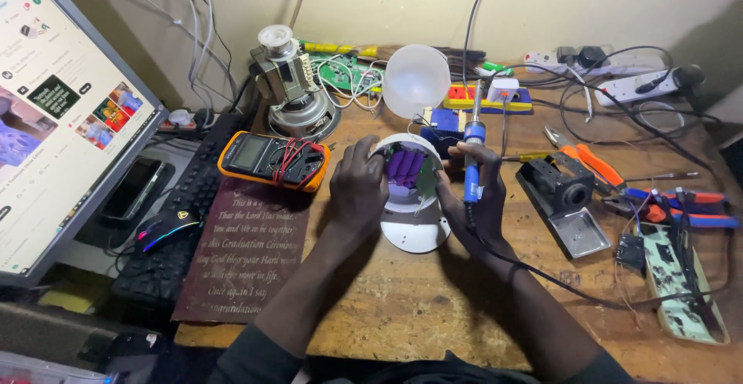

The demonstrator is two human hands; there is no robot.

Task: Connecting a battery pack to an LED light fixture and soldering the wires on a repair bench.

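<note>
My left hand (357, 186) grips the side of an opened white round lamp body (414, 229) that stands on the wooden bench. Purple battery cells (405, 166) show inside its open top. My right hand (474, 198) touches the lamp's right side and holds a blue soldering iron (472, 163) upright, tip pointing up and away from the lamp. The iron's black cord runs off to the right across the bench. A frosted white dome cover (416, 80) lies just behind the lamp.
An orange-edged multimeter (272, 159) with red leads lies left of the lamp, on a dark plaque (246, 252). A monitor (54, 113), keyboard (186, 198) and mouse (164, 228) fill the left. Pliers (592, 163), a black soldering stand (563, 190) and power strips (642, 82) crowd the right.
</note>
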